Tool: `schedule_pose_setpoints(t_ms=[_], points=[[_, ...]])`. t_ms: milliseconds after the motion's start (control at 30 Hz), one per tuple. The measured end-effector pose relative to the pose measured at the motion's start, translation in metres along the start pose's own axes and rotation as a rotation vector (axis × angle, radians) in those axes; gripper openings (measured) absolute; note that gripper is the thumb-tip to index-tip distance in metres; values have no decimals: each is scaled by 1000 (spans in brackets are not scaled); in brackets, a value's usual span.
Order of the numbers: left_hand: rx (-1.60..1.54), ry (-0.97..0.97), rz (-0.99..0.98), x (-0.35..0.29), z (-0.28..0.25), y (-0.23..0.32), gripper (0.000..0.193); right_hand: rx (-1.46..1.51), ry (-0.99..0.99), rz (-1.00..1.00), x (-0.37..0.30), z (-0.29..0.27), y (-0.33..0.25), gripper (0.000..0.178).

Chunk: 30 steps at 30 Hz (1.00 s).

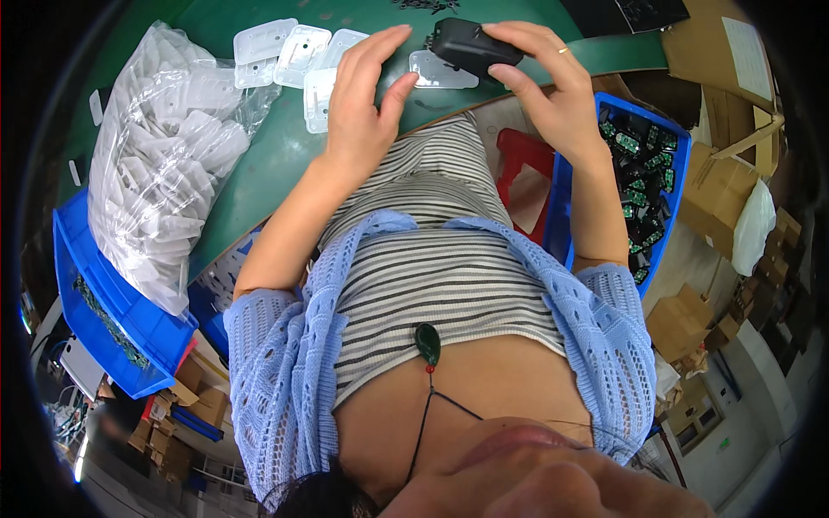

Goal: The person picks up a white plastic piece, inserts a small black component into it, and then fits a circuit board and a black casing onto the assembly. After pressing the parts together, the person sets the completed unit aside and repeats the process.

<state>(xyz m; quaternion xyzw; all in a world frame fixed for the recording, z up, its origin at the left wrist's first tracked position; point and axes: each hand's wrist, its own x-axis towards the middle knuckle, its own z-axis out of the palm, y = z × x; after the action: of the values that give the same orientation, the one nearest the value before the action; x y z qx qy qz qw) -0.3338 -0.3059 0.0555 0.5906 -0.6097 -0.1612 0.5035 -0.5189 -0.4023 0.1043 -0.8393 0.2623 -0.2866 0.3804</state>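
Above the green work mat (285,164), at its far edge, your right hand (553,86) pinches a small black plastic housing (473,47) between thumb and curled fingers. You see only its top and one rounded side; the end under your fingers is hidden, and any detail on its dark surface is too hard to make out. It looks like a matte, boxy shell, tilted, held just off the mat. Your left hand (363,99) is spread, fingers loosely apart, its fingertips close beside the housing; whether they touch it cannot be told. White moulded plastic plates (298,53) lie flat on the mat, partly covered by your left hand. Left of the mat, a clear bag of white parts (164,164) slumps into a blue plastic bin (121,319). Right of the mat, a second blue bin (652,181) holds green circuit boards, its near part cut off by your right forearm.
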Motion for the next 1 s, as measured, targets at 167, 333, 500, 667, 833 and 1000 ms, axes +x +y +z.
schedule_pose_setpoints(t_ms=[167, 333, 500, 667, 833, 1000], points=[[-878, 7, -498, 11, 4, 39, 39, 875, 23, 405, -9, 23, -7, 31], [-1042, -47, -578, 14, 1, 40, 34, 1268, 70, 527, -14, 39, -18, 32], [-1037, 65, -602, 6, 3, 35, 32, 245, 410, 123, -14, 45, -22, 27], [-911, -128, -583, 2, -7, 43, 35, -105, 302, -115, -14, 40, -24, 24], [-994, -217, -622, -5, -19, 46, 41, -234, 276, -217, -14, 36, -26, 23], [-992, -239, -537, -9, -18, 49, 45, -169, 273, -227, -15, 36, -33, 23]])
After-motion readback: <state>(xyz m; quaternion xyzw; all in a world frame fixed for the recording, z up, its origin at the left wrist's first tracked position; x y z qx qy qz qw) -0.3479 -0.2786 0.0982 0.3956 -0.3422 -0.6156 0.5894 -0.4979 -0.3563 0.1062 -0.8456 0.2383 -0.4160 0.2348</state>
